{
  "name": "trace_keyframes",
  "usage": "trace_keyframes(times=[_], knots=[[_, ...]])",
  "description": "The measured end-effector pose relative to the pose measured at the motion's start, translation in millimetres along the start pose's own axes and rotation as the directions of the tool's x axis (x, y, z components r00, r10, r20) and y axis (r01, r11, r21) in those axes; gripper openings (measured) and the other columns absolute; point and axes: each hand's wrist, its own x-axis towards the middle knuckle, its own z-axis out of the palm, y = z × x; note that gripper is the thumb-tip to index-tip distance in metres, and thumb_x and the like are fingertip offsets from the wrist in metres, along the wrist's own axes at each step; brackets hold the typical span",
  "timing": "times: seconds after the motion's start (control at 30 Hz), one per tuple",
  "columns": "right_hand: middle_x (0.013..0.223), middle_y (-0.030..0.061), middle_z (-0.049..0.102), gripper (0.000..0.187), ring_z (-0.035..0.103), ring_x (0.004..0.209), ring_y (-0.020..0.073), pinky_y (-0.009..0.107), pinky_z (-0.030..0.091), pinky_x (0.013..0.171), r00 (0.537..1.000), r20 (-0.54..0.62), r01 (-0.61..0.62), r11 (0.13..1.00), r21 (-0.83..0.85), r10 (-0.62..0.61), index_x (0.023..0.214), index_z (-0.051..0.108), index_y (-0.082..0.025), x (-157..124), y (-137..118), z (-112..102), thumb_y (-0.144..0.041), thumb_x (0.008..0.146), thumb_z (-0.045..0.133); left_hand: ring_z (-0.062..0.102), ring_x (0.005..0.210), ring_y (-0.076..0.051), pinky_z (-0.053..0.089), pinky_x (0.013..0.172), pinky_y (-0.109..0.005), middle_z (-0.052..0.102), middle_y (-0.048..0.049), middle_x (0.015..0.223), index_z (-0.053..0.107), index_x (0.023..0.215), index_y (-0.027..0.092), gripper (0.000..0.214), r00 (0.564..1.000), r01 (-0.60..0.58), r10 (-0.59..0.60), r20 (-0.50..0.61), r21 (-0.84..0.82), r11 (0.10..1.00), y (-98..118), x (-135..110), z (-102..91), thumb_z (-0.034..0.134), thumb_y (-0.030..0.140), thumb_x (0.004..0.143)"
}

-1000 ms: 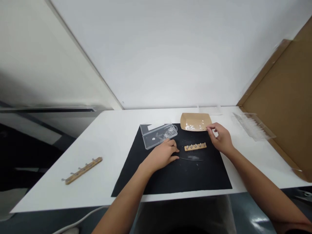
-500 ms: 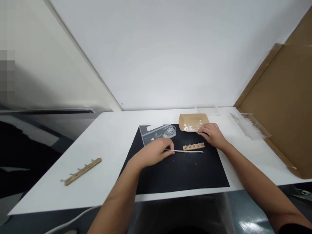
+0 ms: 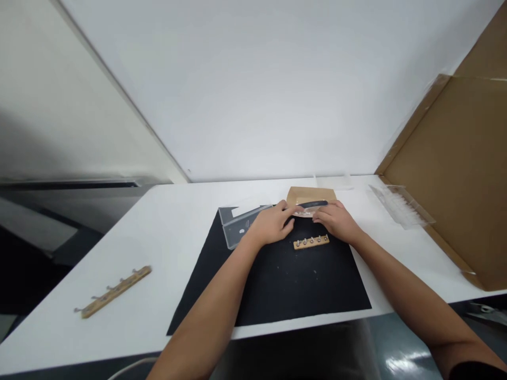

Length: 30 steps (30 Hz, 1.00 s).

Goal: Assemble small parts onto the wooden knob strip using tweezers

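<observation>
My left hand (image 3: 272, 225) is closed on one end of a thin clear strip (image 3: 312, 204), lifted over the brown paper tray (image 3: 295, 196) at the far edge of the black mat (image 3: 277, 279). My right hand (image 3: 336, 221) lies just right of it, fingers curled at the strip's other end by the tray. A short wooden bar with several metal pegs (image 3: 311, 241) lies on the mat just in front of both hands. The clear plastic case (image 3: 237, 224) sits open, partly behind my left hand.
A longer wooden peg rack (image 3: 112, 292) lies on the white table (image 3: 170, 232) at the near left. A clear plastic tray (image 3: 400, 205) sits at the far right beside a big leaning cardboard sheet (image 3: 459, 174). The table's front edge is near my body.
My left hand picked the thin strip up from the mat and carried it back over the brown tray. My right hand shifted left to meet it. The view moved slightly.
</observation>
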Motion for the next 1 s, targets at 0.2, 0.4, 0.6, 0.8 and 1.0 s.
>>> trace_keyframes(times=[0.2,0.4,0.6,0.8,1.0], knots=[[0.1,0.0053,0.078,0.019,0.07,0.097,0.0219,0.041,0.041,0.097,0.996,0.027,0.087,0.996,0.006,-0.087,0.104,0.072,-0.023,-3.2,-4.8,-4.2,-0.029,0.109,0.054,0.064,0.084,-0.018,0.052,0.079,-0.03,0.056,-0.0083,0.127,0.062,0.143,0.042,0.041,0.993,-0.105,0.101,0.068,0.065,0.992,-3.7,-6.4,-0.4,0.056,0.048,0.103],[0.102,0.0051,0.079,0.019,0.07,0.092,0.0214,0.039,0.042,0.089,0.995,0.056,0.077,0.996,0.051,-0.08,0.104,0.07,-0.023,-4.7,-12.7,-12.3,-0.025,0.109,0.052,0.065,0.083,-0.02,0.05,0.075,-0.03,0.061,-0.0108,0.123,0.076,0.117,0.029,0.035,0.996,-0.058,0.054,0.068,0.053,0.997,-4.0,-2.8,10.9,0.045,0.043,0.108],[0.1,0.0058,0.077,0.017,0.069,0.095,0.0226,0.039,0.045,0.089,0.998,0.032,0.058,0.99,0.127,-0.062,0.104,0.069,-0.022,-7.6,-19.3,-15.6,-0.026,0.109,0.053,0.065,0.082,-0.018,0.048,0.073,-0.027,0.065,-0.0089,0.114,0.079,0.106,0.025,0.034,0.99,-0.119,0.119,0.071,-0.001,0.993,-2.6,-9.0,7.0,0.049,0.041,0.108],[0.095,0.0065,0.074,0.012,0.067,0.092,0.0245,0.04,0.047,0.086,0.999,-0.015,-0.047,0.984,0.171,0.051,0.101,0.064,-0.023,-11.1,-23.0,-14.8,-0.024,0.107,0.054,0.067,0.084,-0.018,0.048,0.074,-0.026,0.066,-0.0059,0.104,0.074,0.131,0.033,0.038,0.988,-0.149,0.152,0.025,-0.084,0.985,3.4,-12.8,1.9,0.047,0.048,0.109],[0.091,0.0044,0.073,0.008,0.068,0.087,0.025,0.042,0.047,0.081,0.945,-0.218,-0.199,0.957,0.213,0.245,0.098,0.059,-0.025,-12.5,-28.2,-14.8,-0.029,0.105,0.059,0.073,0.087,-0.021,0.052,0.079,-0.028,0.076,-0.0051,0.108,0.036,0.165,0.033,0.052,0.999,0.039,-0.043,-0.023,-0.151,0.988,7.5,-9.7,6.5,0.033,0.043,0.114]])
